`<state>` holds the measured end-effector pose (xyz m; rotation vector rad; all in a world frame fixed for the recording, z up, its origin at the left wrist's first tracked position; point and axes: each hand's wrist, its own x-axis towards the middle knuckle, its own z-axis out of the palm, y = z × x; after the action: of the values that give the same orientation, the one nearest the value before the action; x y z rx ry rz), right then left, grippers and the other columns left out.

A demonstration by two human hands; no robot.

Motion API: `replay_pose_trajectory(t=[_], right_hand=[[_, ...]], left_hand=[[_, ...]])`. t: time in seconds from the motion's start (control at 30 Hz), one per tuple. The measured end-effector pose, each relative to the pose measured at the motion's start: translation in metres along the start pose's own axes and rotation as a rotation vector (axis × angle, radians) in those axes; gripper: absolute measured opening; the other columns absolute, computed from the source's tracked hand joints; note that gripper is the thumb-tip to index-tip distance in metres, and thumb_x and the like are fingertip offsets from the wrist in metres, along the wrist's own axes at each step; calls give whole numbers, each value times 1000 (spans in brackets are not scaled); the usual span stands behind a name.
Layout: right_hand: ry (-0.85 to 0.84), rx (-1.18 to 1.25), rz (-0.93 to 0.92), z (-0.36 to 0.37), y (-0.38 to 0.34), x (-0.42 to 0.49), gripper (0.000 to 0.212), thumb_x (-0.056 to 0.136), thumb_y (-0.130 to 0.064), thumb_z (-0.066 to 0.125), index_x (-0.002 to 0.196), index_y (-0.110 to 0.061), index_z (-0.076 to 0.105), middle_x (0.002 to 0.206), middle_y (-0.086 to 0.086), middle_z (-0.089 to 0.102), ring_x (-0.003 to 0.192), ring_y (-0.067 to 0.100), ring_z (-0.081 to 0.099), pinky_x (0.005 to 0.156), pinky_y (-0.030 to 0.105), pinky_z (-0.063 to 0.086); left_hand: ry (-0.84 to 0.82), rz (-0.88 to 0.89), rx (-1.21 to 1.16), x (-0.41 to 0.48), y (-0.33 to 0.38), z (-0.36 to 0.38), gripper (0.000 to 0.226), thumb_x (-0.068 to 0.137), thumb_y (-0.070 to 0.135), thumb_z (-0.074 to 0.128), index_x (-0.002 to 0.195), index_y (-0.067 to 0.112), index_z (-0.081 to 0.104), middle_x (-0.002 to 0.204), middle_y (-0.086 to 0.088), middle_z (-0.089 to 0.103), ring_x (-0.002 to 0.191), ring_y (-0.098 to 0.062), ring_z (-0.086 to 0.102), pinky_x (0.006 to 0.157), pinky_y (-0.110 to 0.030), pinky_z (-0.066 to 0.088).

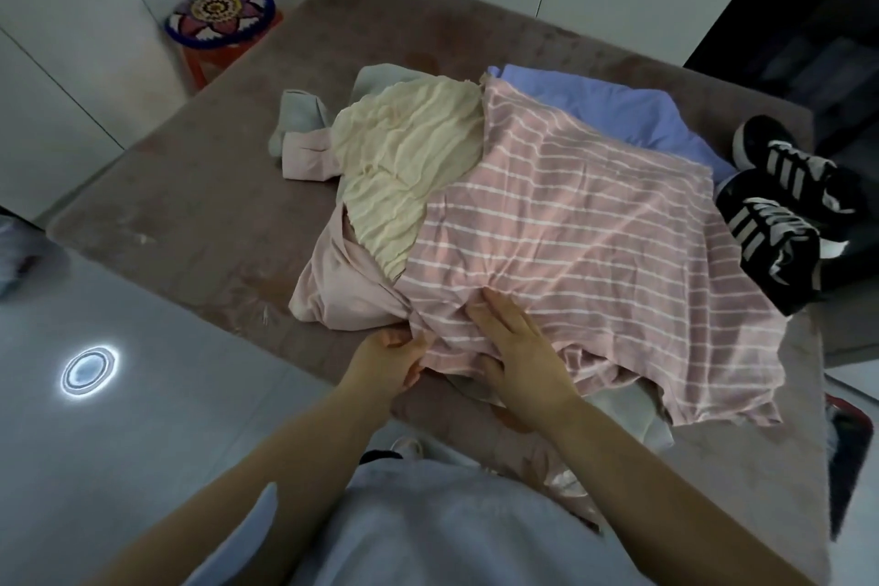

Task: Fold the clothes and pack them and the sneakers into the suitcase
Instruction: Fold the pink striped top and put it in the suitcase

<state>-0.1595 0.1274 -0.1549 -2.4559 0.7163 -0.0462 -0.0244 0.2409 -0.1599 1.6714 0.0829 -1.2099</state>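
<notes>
On the mat [190, 205], left hand [395, 359] pinches the striped shirt [594, 228] — right hand [518, 362] presses it, fingers straight.

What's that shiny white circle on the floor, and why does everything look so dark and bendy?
In the head view the white ring is probably a ceiling light mirrored in the glossy floor. The head view is dim, so the black sneakers lose detail. Its wide lens stretches things near the edges, and the stool looks slightly smeared.
</notes>
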Motion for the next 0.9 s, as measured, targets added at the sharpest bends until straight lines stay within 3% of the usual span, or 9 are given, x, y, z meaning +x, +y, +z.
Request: replay_pose_trajectory(t=[0.07, 0.13, 0.27, 0.47, 0.57, 0.63, 0.7, 0.83, 0.9], right_hand=[[-5, -34, 12, 3, -6, -1, 63, 84, -23, 53, 144, -20, 35, 155, 6, 21, 141, 30, 20, 114, 38, 17], [68, -74, 1, 8, -13, -1, 66, 76, -30, 58, 138, -13, 41, 148, 13, 33, 134, 33, 32, 110, 48, 31], [185, -35, -4, 16, -28, 1, 87, 68, -45, 71, 137, -7, 35, 135, 12, 47, 123, 25, 39, 105, 39, 35], [15, 41, -40, 7, -51, 1, 103, 69, -45, 66, 149, -18, 7, 149, 7, 24, 136, 23, 26, 114, 36, 26], [126, 138, -20, -5, -56, -1, 86, 78, -39, 58, 149, -20, 12, 142, 4, 36, 127, 20, 40, 102, 33, 42], [253, 158, -39, -14, -51, -3, 65, 85, -28, 54, 144, -22, 31, 127, 2, 54, 109, 17, 55, 83, 29, 51], [316, 257, 21, -24, -41, -6, 45, 84, -17, 51, 129, -21, 55, 101, -2, 65, 86, 13, 61, 69, 23, 46], [314, 848, 275, -55, -39, -16, 25, 92, -5, 47, 83, -20, 65, 55, -11, 58, 51, 6, 52, 53, 22, 43], [354, 1044, 368, -71, -35, -26, 28, 96, -8, 49, 71, -16, 60, 48, -9, 56, 45, 2, 52, 46, 14, 43]], left_hand=[[45, 2, -13, -1, 0, -1, 16, 89, 18, 62, 96, 3, 62, 69, -4, 56, 59, -13, 49, 68, -24, 49], [78, 27, 6, -3, 1, -1, 20, 89, 14, 59, 104, 1, 62, 68, -6, 55, 54, -12, 46, 59, -20, 47], [157, 149, 111, -17, 6, 0, 17, 90, 18, 60, 87, 1, 62, 55, 2, 52, 40, -2, 42, 40, -12, 34], [176, 473, 278, -58, 8, 14, 6, 85, 17, 65, 83, 22, 68, 84, 0, 69, 75, -16, 66, 67, -23, 53], [141, 691, 447, -67, 10, 18, 20, 81, 16, 68, 76, 34, 62, 94, 1, 61, 84, -4, 58, 75, -11, 45], [61, 806, 502, -71, 19, 21, 11, 78, 24, 69, 75, 34, 65, 90, 9, 63, 92, -3, 54, 84, -15, 41], [-26, 912, 498, -75, 32, 27, 7, 79, 33, 64, 81, 28, 67, 87, 10, 66, 91, -6, 58, 84, -20, 44], [134, 933, 427, -66, 70, 28, 31, 87, 0, 55, 116, 10, 51, 105, 9, 53, 95, 9, 49, 82, 0, 34], [198, 985, 635, -53, 91, 26, 62, 81, -12, 50, 135, 15, 39, 121, 3, 44, 109, -1, 40, 89, 2, 25]])
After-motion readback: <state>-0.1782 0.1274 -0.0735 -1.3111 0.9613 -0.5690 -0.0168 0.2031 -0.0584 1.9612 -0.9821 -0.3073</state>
